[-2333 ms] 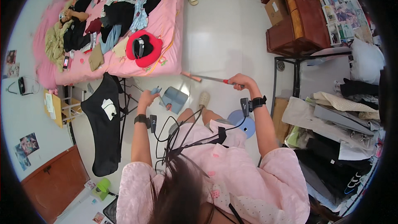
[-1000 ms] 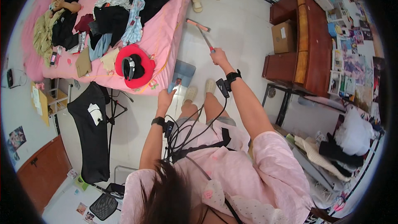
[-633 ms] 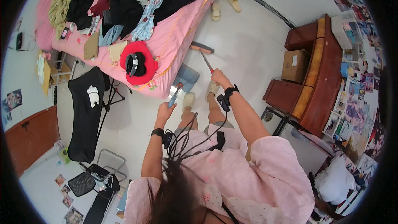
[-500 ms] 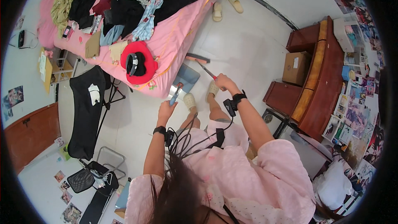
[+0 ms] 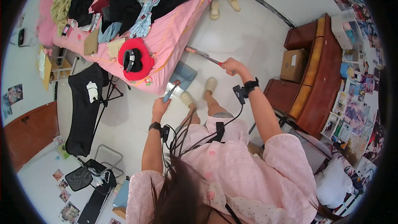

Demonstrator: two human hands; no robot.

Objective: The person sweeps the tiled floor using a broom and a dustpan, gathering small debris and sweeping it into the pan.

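My left hand [image 5: 160,107] is closed around the light-blue handle of a long-handled dustpan. Its blue-grey pan [image 5: 183,76] lies on the floor by the corner of the bed. In my right hand [image 5: 234,66] is the red grip of what looks like a long-handled broom [image 5: 212,60]. The stick slants away to the left, and its narrow orange-brown and dark head [image 5: 195,51] is low beside the bed's edge. My feet in cream clogs [image 5: 210,84] stand just behind the dustpan.
A pink bed [image 5: 170,25] holds heaped clothes and a red ring-shaped cushion [image 5: 138,69]. Cream slippers [image 5: 232,2] lie farther off. On the right stands a brown wooden desk [image 5: 319,79] with a cardboard box [image 5: 293,64]. A black-draped stand [image 5: 85,112] is at left. Dark cables [image 5: 182,135] hang between my arms.
My right hand has moved right and slightly away from me, and the broom stick now lies flatter across the view. My left hand and the dustpan handle have shifted slightly left.
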